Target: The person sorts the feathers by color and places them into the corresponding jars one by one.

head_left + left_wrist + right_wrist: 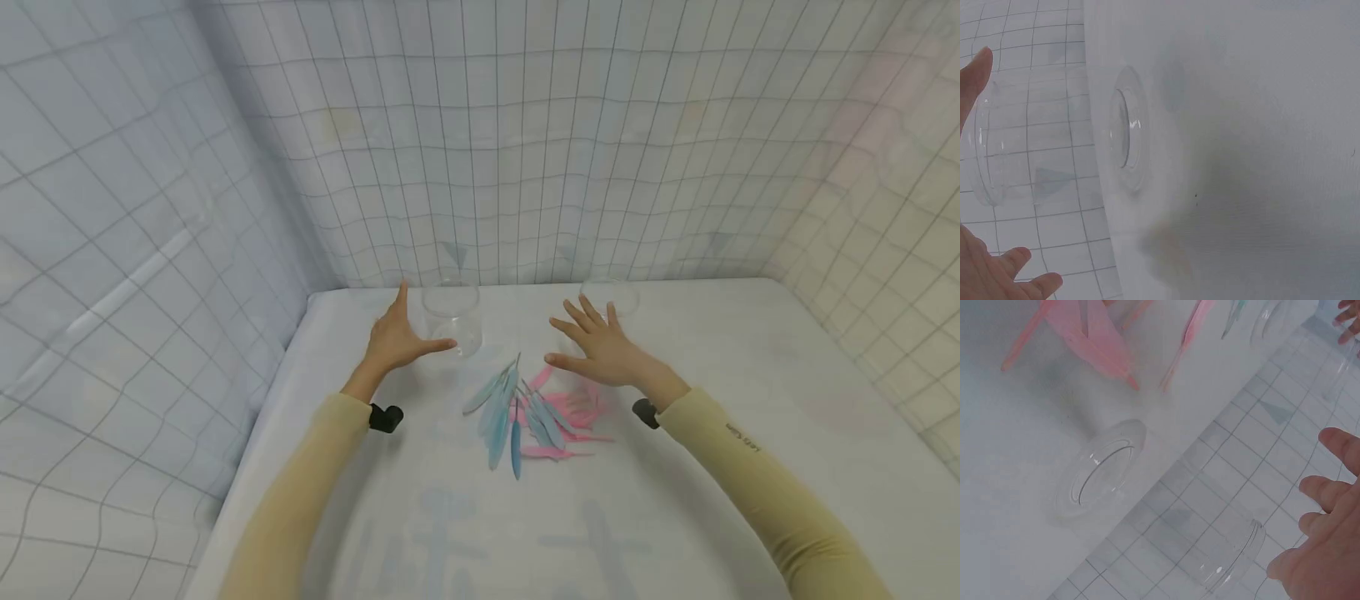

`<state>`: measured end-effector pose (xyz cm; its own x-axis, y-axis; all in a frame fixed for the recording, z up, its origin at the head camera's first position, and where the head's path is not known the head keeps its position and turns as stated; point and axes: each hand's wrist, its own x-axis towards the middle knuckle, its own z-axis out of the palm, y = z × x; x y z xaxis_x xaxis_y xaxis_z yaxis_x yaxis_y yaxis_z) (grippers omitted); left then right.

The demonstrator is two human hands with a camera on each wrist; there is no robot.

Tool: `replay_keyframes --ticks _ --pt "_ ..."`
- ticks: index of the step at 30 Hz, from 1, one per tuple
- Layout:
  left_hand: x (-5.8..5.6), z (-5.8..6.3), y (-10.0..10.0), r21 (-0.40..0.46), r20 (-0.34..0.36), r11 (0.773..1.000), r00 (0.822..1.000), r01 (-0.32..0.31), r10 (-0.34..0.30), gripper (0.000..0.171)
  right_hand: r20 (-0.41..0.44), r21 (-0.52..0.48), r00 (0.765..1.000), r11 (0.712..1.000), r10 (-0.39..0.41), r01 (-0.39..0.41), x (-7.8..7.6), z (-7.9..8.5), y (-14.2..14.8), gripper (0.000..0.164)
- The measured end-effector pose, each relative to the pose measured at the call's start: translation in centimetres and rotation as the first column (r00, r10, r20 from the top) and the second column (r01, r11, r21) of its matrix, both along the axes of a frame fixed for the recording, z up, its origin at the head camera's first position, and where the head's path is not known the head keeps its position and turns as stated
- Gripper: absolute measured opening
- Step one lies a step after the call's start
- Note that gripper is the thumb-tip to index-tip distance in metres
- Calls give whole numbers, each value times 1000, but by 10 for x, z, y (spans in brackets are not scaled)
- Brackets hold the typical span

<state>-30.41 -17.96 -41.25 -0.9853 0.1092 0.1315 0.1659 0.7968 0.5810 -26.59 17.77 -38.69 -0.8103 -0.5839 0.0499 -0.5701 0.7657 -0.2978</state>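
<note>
Yellow fabric sleeves point(296, 492), lower frame; left hand point(393, 340) and right hand point(609, 354) spread, empty, near transparent cylindrical jars point(452, 315): apparently reaching; grasping needs curled fingers.

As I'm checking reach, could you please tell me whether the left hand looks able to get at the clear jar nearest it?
Probably yes: the left hand is spread wide beside the clear jar, nothing shows between them, and the blue feathers lie off to one side.
</note>
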Motion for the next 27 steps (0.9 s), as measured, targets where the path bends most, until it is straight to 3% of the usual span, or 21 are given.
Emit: replay_keyframes --ticks 5,9,16,22,27 --pt "-6 -12 1 107 47 994 999 -21 16 138 -46 -74 996 994 76 -79 -1 -12 -6 72" --pt "-10 -21 3 205 59 978 998 -23 11 137 16 -143 995 985 98 -95 -1 -23 -9 70" --pt "-16 -32 7 362 67 932 997 11 -38 135 118 -206 989 976 93 -67 -3 -44 -13 59" --pt "-22 -38 13 403 77 915 996 15 -50 134 149 -230 985 972 91 -55 -6 -53 -14 33" --pt "-25 -41 19 420 84 907 995 7 -46 132 132 -198 988 979 75 -48 -8 -57 -15 27"
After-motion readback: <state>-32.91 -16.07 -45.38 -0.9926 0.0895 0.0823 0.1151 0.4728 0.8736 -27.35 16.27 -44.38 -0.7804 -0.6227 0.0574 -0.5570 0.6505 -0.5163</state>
